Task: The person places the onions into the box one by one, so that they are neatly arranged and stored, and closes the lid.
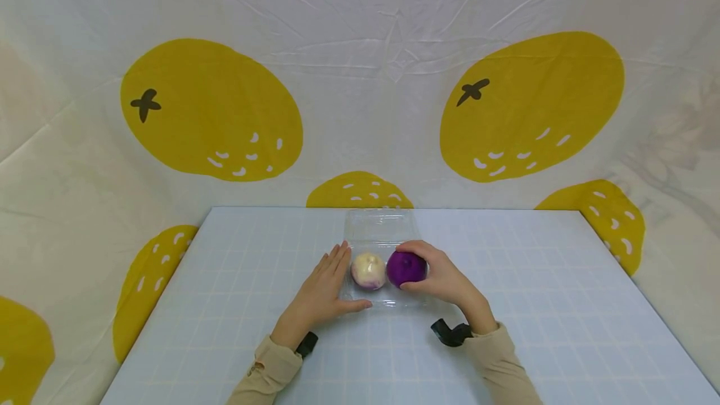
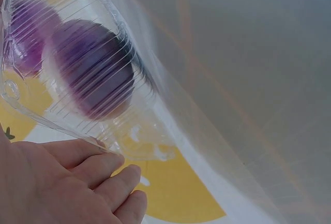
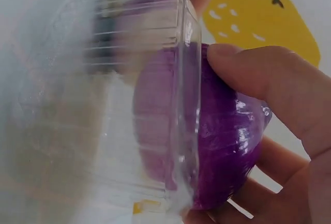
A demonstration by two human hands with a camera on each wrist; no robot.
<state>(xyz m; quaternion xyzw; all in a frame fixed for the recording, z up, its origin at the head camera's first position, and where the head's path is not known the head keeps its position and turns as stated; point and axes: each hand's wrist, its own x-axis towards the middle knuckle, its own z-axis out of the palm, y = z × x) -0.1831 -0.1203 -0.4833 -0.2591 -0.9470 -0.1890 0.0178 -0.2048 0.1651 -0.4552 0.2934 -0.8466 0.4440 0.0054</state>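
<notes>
Nearest, a left beige sleeve [image 1: 270,364] and a right beige sleeve [image 1: 497,355] reach in from below, a small black device at the left wrist [image 1: 307,344] and another at the right wrist [image 1: 452,334]. Beyond them, the person's left hand [image 1: 320,289] lies along the left side of a clear plastic container [image 1: 394,302], its fingers straight and side by side, its thumb extended along the near rim; it grips nothing. The right hand [image 1: 444,277] curls thumb and fingers round a deep purple round object [image 1: 406,267], holding it in the container's right half. Through the ridged clear wall, the right wrist view shows part of this object below the rim and part above; whether it rests on the bottom cannot be told. Just beside it, in the left half, sits a cream round object [image 1: 368,270] flushed with purple. Farther off, the container's clear lid [image 1: 380,227] is folded back toward the far edge of a pale blue gridded table [image 1: 225,305]. Behind everything hangs a whitish, creased cloth [image 1: 360,92] printed with large yellow fruit [image 1: 214,117] bearing white flecks.
</notes>
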